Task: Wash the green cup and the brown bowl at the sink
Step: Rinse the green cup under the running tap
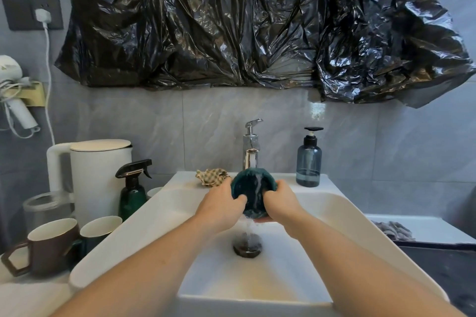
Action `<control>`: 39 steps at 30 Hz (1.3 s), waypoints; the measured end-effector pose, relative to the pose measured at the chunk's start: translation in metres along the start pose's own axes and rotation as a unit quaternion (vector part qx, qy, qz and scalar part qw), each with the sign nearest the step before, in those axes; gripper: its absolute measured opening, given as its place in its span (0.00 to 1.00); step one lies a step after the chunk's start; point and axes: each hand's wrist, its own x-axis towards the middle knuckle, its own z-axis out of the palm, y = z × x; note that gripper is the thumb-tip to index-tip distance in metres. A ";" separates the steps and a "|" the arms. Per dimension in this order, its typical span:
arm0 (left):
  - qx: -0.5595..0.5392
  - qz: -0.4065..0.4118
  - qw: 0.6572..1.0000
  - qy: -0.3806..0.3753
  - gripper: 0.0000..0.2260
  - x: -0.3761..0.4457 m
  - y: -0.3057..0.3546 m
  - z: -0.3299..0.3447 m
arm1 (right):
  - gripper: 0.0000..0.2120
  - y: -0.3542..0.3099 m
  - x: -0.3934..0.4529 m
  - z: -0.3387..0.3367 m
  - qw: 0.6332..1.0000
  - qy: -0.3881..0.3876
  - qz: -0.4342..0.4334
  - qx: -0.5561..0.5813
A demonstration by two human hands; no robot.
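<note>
I hold a dark green cup (251, 188) tilted under the chrome faucet (251, 157), its opening turned toward me. Water runs through it and falls to the drain (247, 246) of the white sink (334, 203). My left hand (221, 203) grips its left rim with the thumb inside. My right hand (280, 201) grips the right side, fingers under the base. On the counter at the left stand a brown mug (49, 247) with an angular handle and a dark cup with a white inside (100, 226). I see no brown bowl that I can identify.
A checked cloth (212, 176) lies on the sink's back ledge, and a blue soap bottle (309, 162) stands to the faucet's right. Left of the sink are a green spray bottle (132, 193), a white kettle (98, 175) and a glass jar (46, 206). Black plastic sheeting (244, 20) covers the wall above.
</note>
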 end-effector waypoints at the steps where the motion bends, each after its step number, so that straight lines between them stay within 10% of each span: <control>1: -0.002 0.001 1.000 -0.002 0.11 0.000 0.000 0.001 | 0.14 0.000 0.001 0.000 1.000 -0.001 0.004 0.011; 9: 0.107 0.022 0.993 0.055 0.07 0.002 -0.007 -0.002 | 0.15 0.003 -0.002 0.004 0.990 -0.020 -0.025 -0.140; 21: -0.037 0.000 0.999 0.015 0.11 0.001 0.000 0.000 | 0.10 -0.002 -0.003 -0.002 0.997 -0.010 0.069 0.040; 39: -0.029 -0.039 0.999 -0.008 0.14 0.007 -0.008 0.006 | 0.13 -0.007 -0.013 -0.001 0.992 -0.066 0.091 -0.066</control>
